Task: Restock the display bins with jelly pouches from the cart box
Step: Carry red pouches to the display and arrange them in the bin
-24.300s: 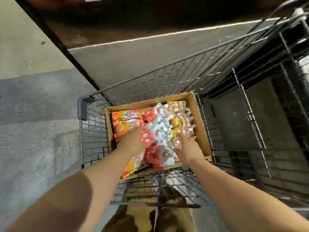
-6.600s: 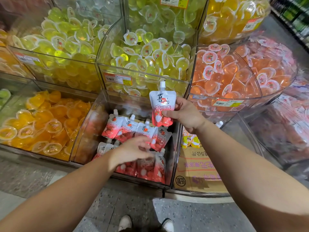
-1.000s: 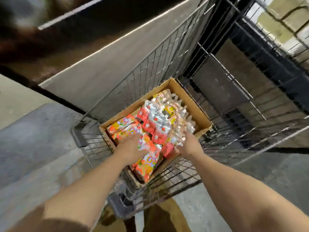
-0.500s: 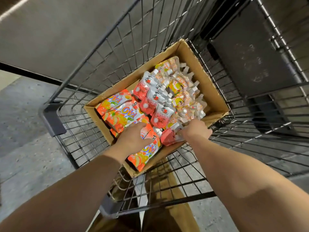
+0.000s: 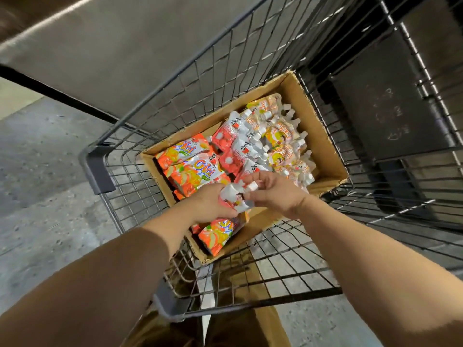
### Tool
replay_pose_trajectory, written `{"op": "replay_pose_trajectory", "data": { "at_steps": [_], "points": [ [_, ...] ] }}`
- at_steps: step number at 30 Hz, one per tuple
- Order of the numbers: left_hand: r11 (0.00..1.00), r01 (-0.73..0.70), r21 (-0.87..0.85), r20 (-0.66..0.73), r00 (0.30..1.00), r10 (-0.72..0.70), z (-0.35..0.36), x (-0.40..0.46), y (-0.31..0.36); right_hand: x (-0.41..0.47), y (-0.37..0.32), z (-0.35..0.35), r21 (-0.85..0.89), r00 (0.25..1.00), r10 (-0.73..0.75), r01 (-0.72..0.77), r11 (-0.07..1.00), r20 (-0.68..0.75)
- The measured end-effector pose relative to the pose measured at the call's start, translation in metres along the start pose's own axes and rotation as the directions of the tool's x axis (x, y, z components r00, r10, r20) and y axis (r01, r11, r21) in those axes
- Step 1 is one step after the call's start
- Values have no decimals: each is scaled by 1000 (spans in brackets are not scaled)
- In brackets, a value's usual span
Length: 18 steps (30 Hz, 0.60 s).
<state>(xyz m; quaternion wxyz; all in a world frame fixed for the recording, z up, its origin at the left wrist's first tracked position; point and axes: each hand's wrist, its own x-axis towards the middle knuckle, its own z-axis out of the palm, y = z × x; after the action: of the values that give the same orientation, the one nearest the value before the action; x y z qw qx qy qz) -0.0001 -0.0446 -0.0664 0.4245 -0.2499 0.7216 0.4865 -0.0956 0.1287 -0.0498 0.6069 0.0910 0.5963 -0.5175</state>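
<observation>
Head view, looking down into a wire cart — both hands meet over the near end of the cardboard box that sits in its basket. Left hand has its fingers curled round the body of a red-and-white jelly pouch, while the right hand pinches the same pouch near its white spout cap; neither hand is free or relaxed. Held pouch: lifted just above the box contents, apart from the rows beneath, its long axis running roughly from lower left to upper right in the frame, spout end pointing up and right toward the right hand's fingers; whether a second pouch lies behind it in the grip cannot be told. Box contents: large orange packs along the left side, a middle row of red-and-white pouches, and a right-hand row of yellow-orange pouches, most lying with spouts toward the far right side of the box. Progress, as a judgement: this is a pick-up stage — the box is well stocked, so many pouches remain to be carried over. No display bins appear in this view, so how full they stand cannot be judged; the held pouch has yet to be taken to one and set down.
</observation>
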Motion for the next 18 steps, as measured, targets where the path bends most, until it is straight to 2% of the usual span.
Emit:
{"op": "replay_pose_trajectory", "data": {
  "at_steps": [1,3,5,6,8,11,14,18],
  "points": [
    [998,18,-56,2,1000,-18,-2,0,-7,5,2,1,51,999,34,-33,998,-34],
    [991,30,-129,-27,999,-34,-6,-2,-22,21,12,0,57,962,95,-83,995,-255],
    [970,42,-241,-97,993,-67,-11,-4,-37,38,22,-2,-103,833,55,-133,986,-550],
    [948,55,-315,-118,988,-96,-14,-4,-45,46,27,-2,-181,769,7,-159,971,-639],
    [897,62,-438,-112,986,-122,-19,-4,-55,63,33,-4,-228,733,-31,-171,958,-680],
    [838,70,-541,-98,985,-145,-21,0,-64,79,37,-2,-169,687,6,-187,968,-727],
    [789,87,-609,-93,979,-179,-19,1,-61,82,44,7,-136,630,-4,-162,977,-776],
    [754,96,-650,-73,980,-188,-14,-2,-57,81,53,18,-233,595,-100,-150,961,-797]
  ]
}}
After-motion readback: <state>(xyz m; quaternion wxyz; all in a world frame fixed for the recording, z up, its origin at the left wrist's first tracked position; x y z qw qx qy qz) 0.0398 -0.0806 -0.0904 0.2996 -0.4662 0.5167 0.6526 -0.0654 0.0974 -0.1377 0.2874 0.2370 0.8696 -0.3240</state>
